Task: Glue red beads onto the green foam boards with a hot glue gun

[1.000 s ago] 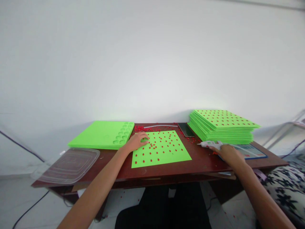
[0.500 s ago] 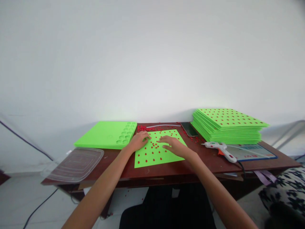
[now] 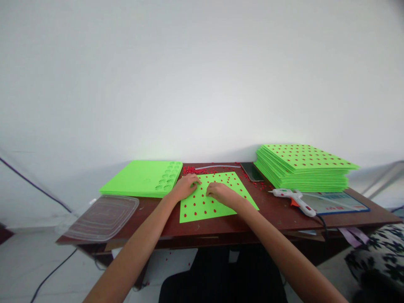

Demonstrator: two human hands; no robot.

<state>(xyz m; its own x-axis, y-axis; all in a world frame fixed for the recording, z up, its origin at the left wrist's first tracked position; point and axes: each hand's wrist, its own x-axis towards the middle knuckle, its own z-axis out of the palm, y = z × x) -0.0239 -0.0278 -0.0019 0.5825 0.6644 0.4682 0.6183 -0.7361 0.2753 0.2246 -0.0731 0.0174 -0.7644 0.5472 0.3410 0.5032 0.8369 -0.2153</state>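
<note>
A bright green sheet [image 3: 206, 212] dotted with small red pieces lies on the desk before me. At its left edge rests my left hand [image 3: 187, 187], its fingers curled and closed above the surface; anything between the fingertips is too small to make out. My right hand [image 3: 222, 194] is over the middle of the sheet, fingertips pinched together and pointing left. The pinch hides whatever it may hold. Behind the sheet, a heap of loose red pieces [image 3: 191, 169] lies beside a thin whitish stick [image 3: 217, 165].
At left are plain green sheets [image 3: 129, 179] and a clear plastic lid [image 3: 102, 219]. A tall stack of red-dotted green sheets [image 3: 303, 179] stands right, near a phone [image 3: 251, 171]. A corded glue gun [image 3: 295, 198] lies in front of the stack, beside a blue-edged board [image 3: 342, 206].
My right hand has gone from spread fingers to a pinch and shifted slightly left and down. The cluster of loose red pieces mid-sheet is no longer visible. My left hand stays nearly still.
</note>
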